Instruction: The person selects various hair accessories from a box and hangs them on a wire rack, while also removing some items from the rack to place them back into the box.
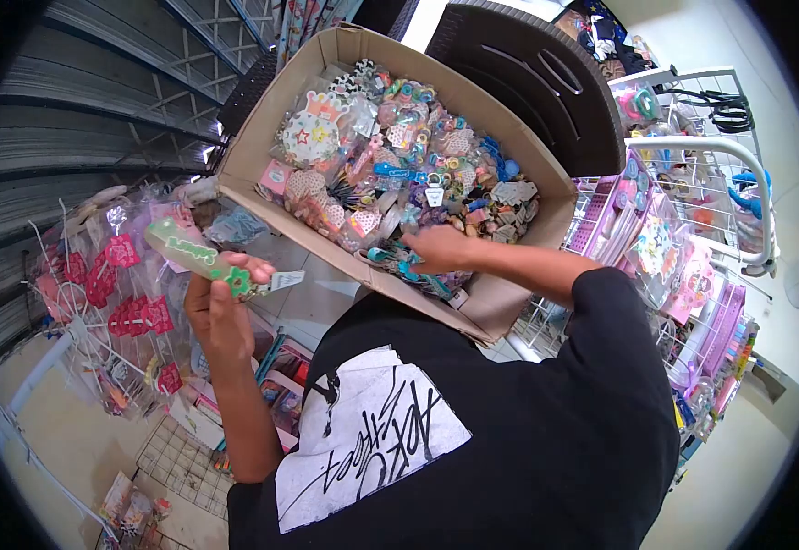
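Observation:
Held up on the left, my left hand [220,302] is closed on a green strap keychain [188,249] with pale lettering, a green flower charm and a small white tag [286,280]. My right hand [440,248] reaches into a large cardboard box [298,223], its fingers curled down among teal strap-like pieces [408,264]. Whatever those fingertips grip is hidden. Small bagged trinkets fill the box. Near its middle lie a blue strap keychain [397,171] and a white-tagged charm [434,195].
Pink packaged accessories [133,275] hang from a white rack at left. A dark brown plastic chair [528,82] stands behind the box. To the right, a white wire rack [720,156] holds purple baskets [603,215] and bagged goods. A metal shutter [115,110] lies beyond, upper left.

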{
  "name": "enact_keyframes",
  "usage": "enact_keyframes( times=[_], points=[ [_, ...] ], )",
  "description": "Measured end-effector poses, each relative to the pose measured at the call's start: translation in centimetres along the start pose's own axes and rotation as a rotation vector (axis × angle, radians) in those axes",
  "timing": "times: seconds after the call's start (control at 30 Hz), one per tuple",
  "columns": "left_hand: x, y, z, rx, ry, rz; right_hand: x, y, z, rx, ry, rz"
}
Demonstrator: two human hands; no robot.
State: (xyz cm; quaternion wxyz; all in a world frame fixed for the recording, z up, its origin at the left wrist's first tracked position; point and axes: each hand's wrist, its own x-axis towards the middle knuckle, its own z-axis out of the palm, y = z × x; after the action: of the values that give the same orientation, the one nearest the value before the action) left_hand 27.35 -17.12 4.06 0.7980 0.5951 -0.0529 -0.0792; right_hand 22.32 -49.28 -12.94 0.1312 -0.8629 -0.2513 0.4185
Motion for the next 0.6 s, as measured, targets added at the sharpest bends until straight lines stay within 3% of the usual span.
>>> enact_keyframes(
  times=[0.07, 0.2, 0.33, 0.5, 0.6],
  points=[
    [-0.3, -0.1, -0.8, 0.010, 0.013, 0.005, 0.9, -1.0, 2.4, 0.184, 0.300, 0.054],
    [-0.8, -0.2, -0.6, 0.008, 0.060, -0.021, 3.1, -2.2, 1.9, 0.494, 0.398, 0.045],
    [-1.4, -0.4, -0.7, 0.025, -0.002, -0.019, 3.6, 0.8, -0.3, 0.439, 0.496, 0.000],
    [-1.7, -0.6, -0.7, -0.001, 0.017, -0.042, 1.2, 6.4, -6.3, 0.369, 0.193, -0.013],
    [-1.9, -1.0, -1.0, -0.019, 0.000, -0.048, -0.3, 7.3, -8.0, 0.221, 0.194, 0.062]
  ],
)
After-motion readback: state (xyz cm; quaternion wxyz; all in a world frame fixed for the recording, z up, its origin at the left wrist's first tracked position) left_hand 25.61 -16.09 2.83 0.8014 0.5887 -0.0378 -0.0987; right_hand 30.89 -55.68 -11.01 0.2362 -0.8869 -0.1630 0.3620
